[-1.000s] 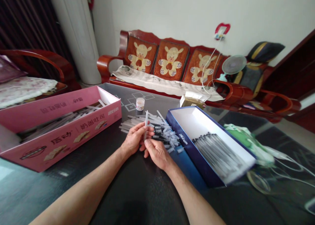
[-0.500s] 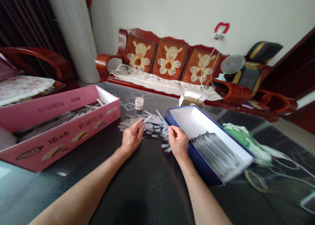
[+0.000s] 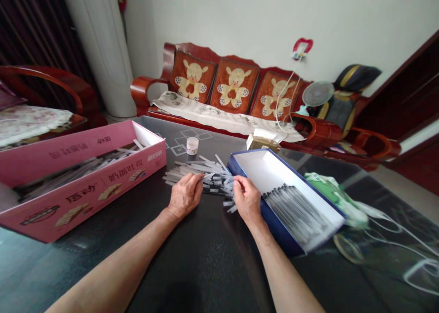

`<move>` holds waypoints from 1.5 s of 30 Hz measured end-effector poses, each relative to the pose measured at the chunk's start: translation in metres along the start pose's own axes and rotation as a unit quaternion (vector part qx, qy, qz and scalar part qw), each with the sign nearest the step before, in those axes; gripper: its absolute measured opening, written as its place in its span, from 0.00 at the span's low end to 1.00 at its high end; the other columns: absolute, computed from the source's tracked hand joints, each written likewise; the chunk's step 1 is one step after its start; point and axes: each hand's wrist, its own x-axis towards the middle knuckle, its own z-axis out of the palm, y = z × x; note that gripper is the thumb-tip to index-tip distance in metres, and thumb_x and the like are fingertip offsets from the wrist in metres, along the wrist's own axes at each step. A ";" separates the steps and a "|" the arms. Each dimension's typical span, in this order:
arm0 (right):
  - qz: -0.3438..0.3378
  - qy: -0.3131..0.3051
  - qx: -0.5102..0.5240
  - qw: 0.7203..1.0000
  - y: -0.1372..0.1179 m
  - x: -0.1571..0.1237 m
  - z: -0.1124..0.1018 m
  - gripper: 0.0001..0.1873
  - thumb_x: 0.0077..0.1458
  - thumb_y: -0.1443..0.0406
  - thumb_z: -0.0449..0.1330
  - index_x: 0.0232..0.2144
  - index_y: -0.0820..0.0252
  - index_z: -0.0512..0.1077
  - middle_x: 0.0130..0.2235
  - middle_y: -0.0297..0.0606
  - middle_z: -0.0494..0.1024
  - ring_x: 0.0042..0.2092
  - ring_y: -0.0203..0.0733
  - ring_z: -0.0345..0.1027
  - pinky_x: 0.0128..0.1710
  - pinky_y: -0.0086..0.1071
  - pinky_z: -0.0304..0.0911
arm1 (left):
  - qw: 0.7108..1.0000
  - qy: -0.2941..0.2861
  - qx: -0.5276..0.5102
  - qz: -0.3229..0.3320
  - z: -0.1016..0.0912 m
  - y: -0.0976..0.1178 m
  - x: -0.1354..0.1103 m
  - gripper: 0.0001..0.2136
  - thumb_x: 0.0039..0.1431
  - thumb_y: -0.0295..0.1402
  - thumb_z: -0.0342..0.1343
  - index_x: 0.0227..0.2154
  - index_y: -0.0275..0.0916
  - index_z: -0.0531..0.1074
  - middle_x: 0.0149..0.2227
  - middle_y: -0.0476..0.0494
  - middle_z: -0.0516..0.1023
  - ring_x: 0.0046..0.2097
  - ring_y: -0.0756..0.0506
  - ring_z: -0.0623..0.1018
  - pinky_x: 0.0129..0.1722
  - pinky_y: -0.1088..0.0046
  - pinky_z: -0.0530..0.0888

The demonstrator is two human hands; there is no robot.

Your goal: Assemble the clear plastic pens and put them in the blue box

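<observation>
My left hand (image 3: 187, 195) is closed in a pinch around a thin translucent pen part (image 3: 207, 176), whose tip points to the right. Its back is turned up, so part of the grip is hidden. My right hand (image 3: 247, 198) has thumb and forefinger pressed together beside the blue box; what lies between them is too small to make out. Just beyond both hands is a loose pile of translucent pen tubes (image 3: 183, 170) with some black pieces among them. Pens with clear barrels (image 3: 298, 208) lie in a row inside the blue box (image 3: 279, 230).
At the left stands a pink carton (image 3: 113, 180) holding more tubes. A small white cup (image 3: 192, 145) is behind the pile, and a tissue box (image 3: 262, 141) near the far edge. To the right lie a green and white bag (image 3: 329, 189), tape roll (image 3: 348, 249) and white cables (image 3: 404, 226).
The pen part in my left hand has tipped from slanting upward to nearly level, as the hand rolled over. My right hand keeps its pinch near the box. The camera view shifted slightly.
</observation>
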 end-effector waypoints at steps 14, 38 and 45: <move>-0.072 -0.274 -0.170 0.944 -0.016 -0.023 -0.026 0.09 0.57 0.68 0.56 0.37 0.55 0.76 0.39 0.39 0.74 0.42 0.40 0.68 0.44 0.31 0.64 | 0.998 -0.055 0.044 0.001 0.002 0.000 -0.002 0.14 0.66 0.38 0.45 0.45 0.42 0.73 0.30 0.46 0.73 0.35 0.48 0.74 0.30 0.77 0.67; 0.405 0.021 0.527 0.747 -0.036 -0.007 0.041 0.20 0.40 0.62 0.70 0.38 0.59 0.73 0.34 0.33 0.78 0.35 0.34 0.73 0.30 0.24 0.68 | 0.995 -0.080 -0.027 0.050 0.000 0.003 -0.002 0.13 0.64 0.33 0.46 0.49 0.40 0.70 0.29 0.48 0.72 0.31 0.50 0.73 0.30 0.77 0.69; 0.349 -0.040 0.465 0.813 -0.029 -0.015 0.045 0.17 0.45 0.59 0.67 0.39 0.58 0.74 0.38 0.35 0.79 0.37 0.35 0.73 0.32 0.26 0.67 | 0.993 -0.101 -0.043 0.047 0.000 0.003 -0.002 0.12 0.64 0.33 0.46 0.45 0.39 0.71 0.29 0.47 0.71 0.30 0.50 0.73 0.30 0.76 0.70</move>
